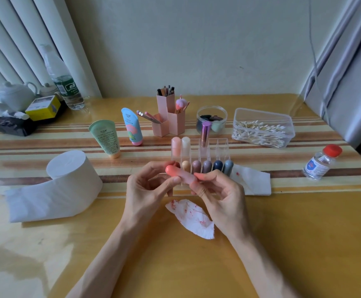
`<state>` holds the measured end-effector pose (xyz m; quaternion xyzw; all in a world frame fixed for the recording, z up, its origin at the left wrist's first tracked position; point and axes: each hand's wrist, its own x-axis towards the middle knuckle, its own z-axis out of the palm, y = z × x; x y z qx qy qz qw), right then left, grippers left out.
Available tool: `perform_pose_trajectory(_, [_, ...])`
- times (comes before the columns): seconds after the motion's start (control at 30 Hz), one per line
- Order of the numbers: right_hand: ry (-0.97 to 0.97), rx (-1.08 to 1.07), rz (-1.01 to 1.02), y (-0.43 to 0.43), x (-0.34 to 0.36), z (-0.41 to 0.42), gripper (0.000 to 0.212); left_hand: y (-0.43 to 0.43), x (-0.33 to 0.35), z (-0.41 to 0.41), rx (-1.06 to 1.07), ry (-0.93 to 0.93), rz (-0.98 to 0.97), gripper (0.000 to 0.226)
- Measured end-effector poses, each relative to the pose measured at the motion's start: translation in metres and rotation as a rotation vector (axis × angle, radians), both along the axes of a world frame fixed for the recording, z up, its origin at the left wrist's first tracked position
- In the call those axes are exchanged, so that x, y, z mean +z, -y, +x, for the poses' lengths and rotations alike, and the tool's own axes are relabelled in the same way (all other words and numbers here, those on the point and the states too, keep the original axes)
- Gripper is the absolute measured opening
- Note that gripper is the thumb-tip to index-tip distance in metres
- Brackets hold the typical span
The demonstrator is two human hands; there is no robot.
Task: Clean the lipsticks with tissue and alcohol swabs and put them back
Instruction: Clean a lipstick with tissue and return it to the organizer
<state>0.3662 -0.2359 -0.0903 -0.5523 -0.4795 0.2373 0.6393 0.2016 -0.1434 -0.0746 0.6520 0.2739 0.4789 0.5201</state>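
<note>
A coral-pink lipstick (pixel 178 173) lies sideways between my two hands, just in front of the clear acrylic organiser (pixel 222 147). My left hand (pixel 148 190) pinches its rounded left end and my right hand (pixel 218 194) pinches its right end. Several capped lipsticks stand in the organiser's front row (pixel 207 166), two pale ones (pixel 180 145) and a purple-capped one (pixel 205 132) in the back row. A crumpled tissue (pixel 191 218) with red stains lies on the table below my hands. Another tissue (pixel 252 181) with a red spot lies right of the organiser.
A toilet paper roll (pixel 67 181) sits at the left, an alcohol bottle (pixel 321 162) with a red cap at the right, a clear box of cotton swabs (pixel 261 130) behind it. Cream tubes (pixel 119 134), pink brush holders (pixel 168 119), a sponge jar (pixel 212 119) stand further back.
</note>
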Motion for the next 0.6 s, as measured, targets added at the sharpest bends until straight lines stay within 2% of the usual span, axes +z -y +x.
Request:
perform_pose_trajectory(0.1, [-0.019, 0.006, 0.001, -0.001, 0.003, -0.004, 0.021, -0.004, 0.011, 0.005, 0.016, -0.029, 0.069, 0.041])
perform_pose_trajectory(0.27, [-0.093, -0.227, -0.034, -0.002, 0.001, 0.005, 0.025, -0.035, 0.036, 0.029, 0.195, -0.206, 0.268, 0.038])
perform_pose_trajectory(0.4, [-0.087, -0.293, -0.053, -0.003, 0.000, 0.006, 0.028, -0.060, 0.046, 0.057, 0.177, -0.316, 0.378, 0.038])
perform_pose_trajectory(0.6, [-0.023, -0.432, -0.101, -0.005, -0.008, 0.014, 0.033, -0.077, 0.034, 0.077, 0.210, -0.525, 0.432, 0.033])
